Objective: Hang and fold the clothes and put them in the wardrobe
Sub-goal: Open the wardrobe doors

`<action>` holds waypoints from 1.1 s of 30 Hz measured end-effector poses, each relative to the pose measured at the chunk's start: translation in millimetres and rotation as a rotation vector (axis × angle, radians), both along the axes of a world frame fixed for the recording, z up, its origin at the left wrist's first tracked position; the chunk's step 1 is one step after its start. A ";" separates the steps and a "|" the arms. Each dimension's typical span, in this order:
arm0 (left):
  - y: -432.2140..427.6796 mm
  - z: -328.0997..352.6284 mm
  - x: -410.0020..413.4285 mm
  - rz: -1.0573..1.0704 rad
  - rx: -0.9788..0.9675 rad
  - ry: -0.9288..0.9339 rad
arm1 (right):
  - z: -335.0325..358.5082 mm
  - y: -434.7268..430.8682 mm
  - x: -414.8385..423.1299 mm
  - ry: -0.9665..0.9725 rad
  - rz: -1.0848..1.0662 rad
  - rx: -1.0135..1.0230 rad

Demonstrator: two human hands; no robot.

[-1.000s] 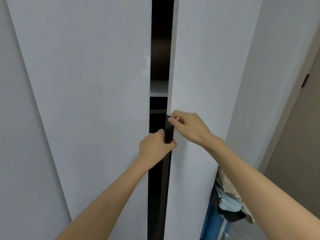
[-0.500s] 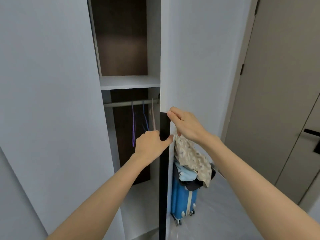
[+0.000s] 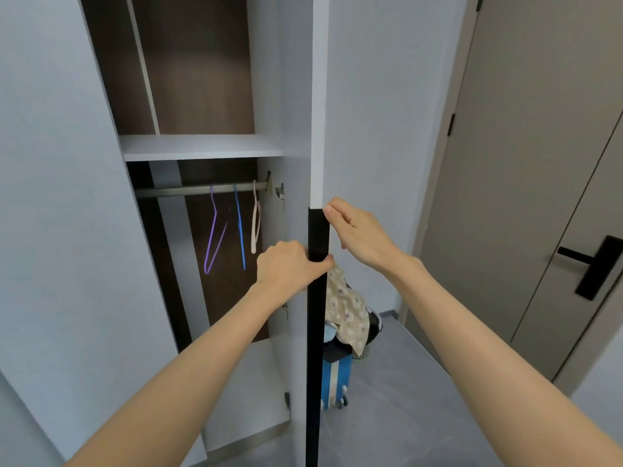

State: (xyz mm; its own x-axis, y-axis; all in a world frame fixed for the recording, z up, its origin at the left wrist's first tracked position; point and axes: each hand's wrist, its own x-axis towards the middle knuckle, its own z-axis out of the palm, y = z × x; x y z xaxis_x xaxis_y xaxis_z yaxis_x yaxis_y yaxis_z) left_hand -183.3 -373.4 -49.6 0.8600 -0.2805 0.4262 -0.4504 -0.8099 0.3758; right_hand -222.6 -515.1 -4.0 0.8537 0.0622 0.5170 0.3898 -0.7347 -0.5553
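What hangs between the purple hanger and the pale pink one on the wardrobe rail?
The blue hanger hangs on the rail between the purple hanger and the pale pink hanger, as the head view shows.

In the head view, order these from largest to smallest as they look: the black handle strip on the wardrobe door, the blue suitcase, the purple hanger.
1. black handle strip
2. purple hanger and blue suitcase: unsure; the wardrobe door and clothes hide most of it.
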 end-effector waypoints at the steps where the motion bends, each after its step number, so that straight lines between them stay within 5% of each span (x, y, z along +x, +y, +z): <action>1: -6.4 0.0 -0.7 0.008 -0.002 0.004 | 0.0 -5.1 -0.6 0.009 -0.001 0.002; 18: -45.5 -13.0 -11.2 0.056 0.048 -0.068 | -9.0 -58.8 -10.5 0.005 -0.016 0.147; 23: -18.6 -22.0 -10.6 0.046 -0.010 -0.032 | -17.7 -51.1 -31.8 -0.151 -0.065 0.182; 33: 83.0 -42.8 1.5 0.285 -0.071 0.135 | -36.4 34.6 -18.0 0.019 0.244 0.154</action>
State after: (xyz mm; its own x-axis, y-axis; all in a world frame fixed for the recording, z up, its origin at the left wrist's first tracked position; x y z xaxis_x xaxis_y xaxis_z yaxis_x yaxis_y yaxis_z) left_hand -181.8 -290.4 -92.4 0.9498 0.0058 0.3128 -0.1516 -0.8660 0.4765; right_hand -240.6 -480.5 -40.4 0.8329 0.1887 0.5203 0.5331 -0.5266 -0.6622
